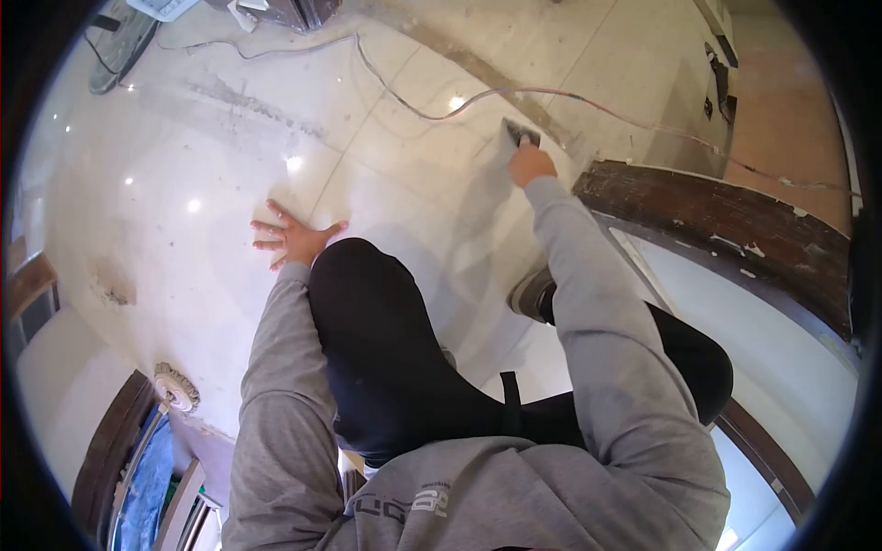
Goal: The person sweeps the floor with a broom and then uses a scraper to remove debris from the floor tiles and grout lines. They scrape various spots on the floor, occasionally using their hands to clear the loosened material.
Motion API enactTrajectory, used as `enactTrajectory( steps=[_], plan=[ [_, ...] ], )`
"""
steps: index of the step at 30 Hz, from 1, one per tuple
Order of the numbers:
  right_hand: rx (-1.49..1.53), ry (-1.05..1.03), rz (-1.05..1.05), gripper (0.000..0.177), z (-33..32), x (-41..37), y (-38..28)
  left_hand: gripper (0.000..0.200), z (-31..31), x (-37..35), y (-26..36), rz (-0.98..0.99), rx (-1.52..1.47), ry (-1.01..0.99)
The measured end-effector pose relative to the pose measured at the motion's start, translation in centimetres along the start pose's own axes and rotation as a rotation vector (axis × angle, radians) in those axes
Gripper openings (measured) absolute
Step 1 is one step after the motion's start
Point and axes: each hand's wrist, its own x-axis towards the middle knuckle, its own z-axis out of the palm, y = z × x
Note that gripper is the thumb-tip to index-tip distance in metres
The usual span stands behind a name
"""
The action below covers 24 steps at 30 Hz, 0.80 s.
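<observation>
My left hand rests flat on the pale tiled floor, palm down and fingers spread, just beyond my bent knee. Out ahead to the right, my right hand is closed around a scraper, which looks like a putty knife with a dark, flat blade. The blade is down at the floor, close to a dirty brown strip. My fingers hide most of its handle.
A thin reddish cable winds across the floor beyond both hands. A dark wooden frame with chipped edges stands close to my right arm. At lower left lies a round, fringed brush-like pad. Dark stains mark the floor ahead.
</observation>
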Motion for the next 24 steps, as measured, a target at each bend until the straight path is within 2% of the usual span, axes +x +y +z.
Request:
enactTrajectory(
  steps=[4, 6, 7, 10, 13, 15, 17, 19, 24],
  plan=[
    [-0.021, -0.069, 0.010, 0.060, 0.2, -1.9, -1.0, 0.164, -0.1, -0.1, 0.1, -0.009, -0.004, -0.010],
    [-0.028, 0.029, -0.027, 0.059, 0.2, -0.1, -0.1, 0.164, 0.1, -0.1, 0.1, -0.013, 0.003, -0.015],
    [-0.008, 0.031, 0.019, 0.057, -0.5, 0.9, -0.2, 0.164, 0.0, 0.0, 0.1, -0.014, -0.001, -0.011],
    [-0.047, 0.089, -0.026, 0.054, 1.2, 4.2, 0.9, 0.163, -0.1, -0.2, 0.1, -0.002, -0.007, -0.004],
    [-0.031, 0.029, -0.119, 0.053, -1.0, -1.4, 1.3, 0.162, -0.5, -0.2, 0.3, -0.022, 0.018, -0.023],
    [-0.030, 0.045, -0.047, 0.053, -1.6, -3.5, 3.6, 0.161, -0.5, -0.5, 0.3, -0.020, 0.014, -0.024],
    [-0.130, 0.087, -0.095, 0.052, -0.8, -2.1, 9.0, 0.161, -0.6, -0.5, 0.2, -0.023, 0.006, -0.017],
    [-0.209, 0.112, -0.116, 0.050, -3.2, -2.1, 11.6, 0.159, -0.5, -0.5, 0.4, -0.018, 0.006, -0.005],
    [-0.382, 0.100, -0.198, 0.047, -3.7, -1.2, 13.3, 0.158, -0.2, -0.2, 0.1, -0.013, -0.013, 0.009]
  ],
)
